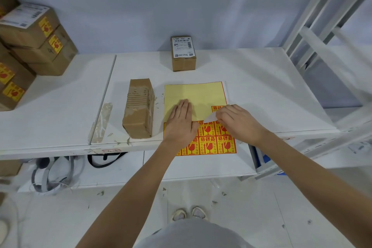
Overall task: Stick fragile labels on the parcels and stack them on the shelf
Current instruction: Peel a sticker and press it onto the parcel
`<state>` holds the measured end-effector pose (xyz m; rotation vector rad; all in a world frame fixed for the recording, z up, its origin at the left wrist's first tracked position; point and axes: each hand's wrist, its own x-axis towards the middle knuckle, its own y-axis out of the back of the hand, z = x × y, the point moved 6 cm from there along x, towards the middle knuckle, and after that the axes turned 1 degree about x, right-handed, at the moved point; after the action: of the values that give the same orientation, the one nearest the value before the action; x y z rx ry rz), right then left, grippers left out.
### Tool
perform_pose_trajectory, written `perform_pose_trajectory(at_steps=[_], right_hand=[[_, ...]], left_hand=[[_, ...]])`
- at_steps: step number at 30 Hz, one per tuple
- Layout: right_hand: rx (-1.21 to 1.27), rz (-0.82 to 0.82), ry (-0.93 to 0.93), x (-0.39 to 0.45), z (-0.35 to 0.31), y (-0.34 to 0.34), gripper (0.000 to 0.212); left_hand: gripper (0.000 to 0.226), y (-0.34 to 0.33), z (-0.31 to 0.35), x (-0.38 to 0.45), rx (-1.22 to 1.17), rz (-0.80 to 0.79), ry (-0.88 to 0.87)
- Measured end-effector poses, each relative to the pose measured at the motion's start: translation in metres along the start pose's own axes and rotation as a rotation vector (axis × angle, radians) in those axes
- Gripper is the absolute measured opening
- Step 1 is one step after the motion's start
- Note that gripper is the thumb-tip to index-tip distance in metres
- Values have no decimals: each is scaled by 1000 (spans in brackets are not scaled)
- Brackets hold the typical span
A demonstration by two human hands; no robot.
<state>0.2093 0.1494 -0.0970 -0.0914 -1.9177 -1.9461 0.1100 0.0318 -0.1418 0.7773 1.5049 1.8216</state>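
Observation:
A yellow label sheet (196,94) lies on the white shelf board (261,94), with red-and-yellow fragile labels left on its near part. My left hand (181,122) presses flat on the sheet. My right hand (236,120) pinches a fragile label (210,117) whose white underside curls up off the sheet. A brown parcel (140,109) wrapped in tape lies just left of the sheet. A smaller parcel (183,53) with a white shipping label stands farther back by the wall.
Several labelled parcels (30,46) are stacked at the far left of the shelf. A white metal frame (322,26) rises at the right. Under the shelf lie cables (52,175), and a blue item (261,157) sits at the right.

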Motion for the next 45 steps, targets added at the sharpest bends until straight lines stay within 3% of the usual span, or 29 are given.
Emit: perform_pose_trajectory(at_steps=[5,8,10,12,17,22,25,30,37,41,45], right_hand=[[30,55,-53,-14,-1,11,23],[48,105,-64,-19,-2,19,5],[90,133,-113,-22,-1,26,15],[130,150,-152,-23,0,32,20],[347,184,-390,-20,9,43,13],[501,137,-504,-5,12,51,15],[488,111,-430,5,6,59,14],[501,67,-323,17,-5,63,15],[808,218,-462,27,-5,59,47],[851,321,-564,38,-6,53,40],[1135,230,-769,43,-9,34,22]], left_hand=[[71,-2,0,2,27,-29,16],[72,-1,0,2,24,-44,13],[85,-1,0,0,3,-43,5],[83,1,0,-1,-42,-34,6],[49,9,-12,4,-517,-55,162],[32,51,5,6,-823,17,142],[33,80,26,3,-764,111,-2],[9,99,38,-6,-580,221,-117],[10,115,23,-18,-649,356,97],[8,116,7,-23,-774,379,246],[2,120,-7,-28,-844,418,322]])
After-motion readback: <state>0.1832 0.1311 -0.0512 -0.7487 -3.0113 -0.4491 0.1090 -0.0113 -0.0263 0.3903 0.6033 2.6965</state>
